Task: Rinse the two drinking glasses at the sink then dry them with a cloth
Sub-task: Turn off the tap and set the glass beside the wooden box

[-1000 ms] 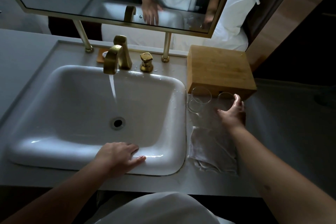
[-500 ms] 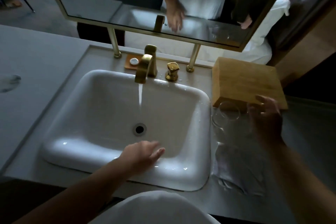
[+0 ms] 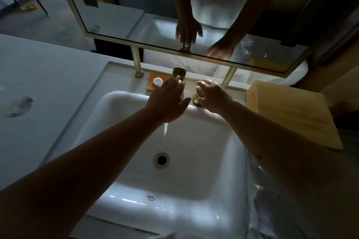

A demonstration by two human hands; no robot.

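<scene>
My right hand point(image 3: 214, 97) curls round the gold tap handle point(image 3: 197, 95) behind the white sink point(image 3: 124, 141). My left hand point(image 3: 168, 100) reaches over the gold faucet point(image 3: 179, 72) with its fingers straight, hiding the spout. A thin stream of water point(image 3: 165, 131) falls from under it into the basin. Only the edge of one drinking glass point(image 3: 253, 163) shows, on the counter right of the sink beside my right forearm; the other glass is hidden. The pale cloth point(image 3: 272, 217) lies below it on the counter.
A wooden box point(image 3: 291, 110) stands at the back right of the counter. An orange soap dish point(image 3: 153, 83) with a small white piece sits left of the faucet. A framed mirror point(image 3: 155, 25) on gold posts hangs over the back edge.
My right hand left the glasses and moved to the tap handle. My left hand lifted off the sink's front rim and reached up to the faucet. The view moved closer.
</scene>
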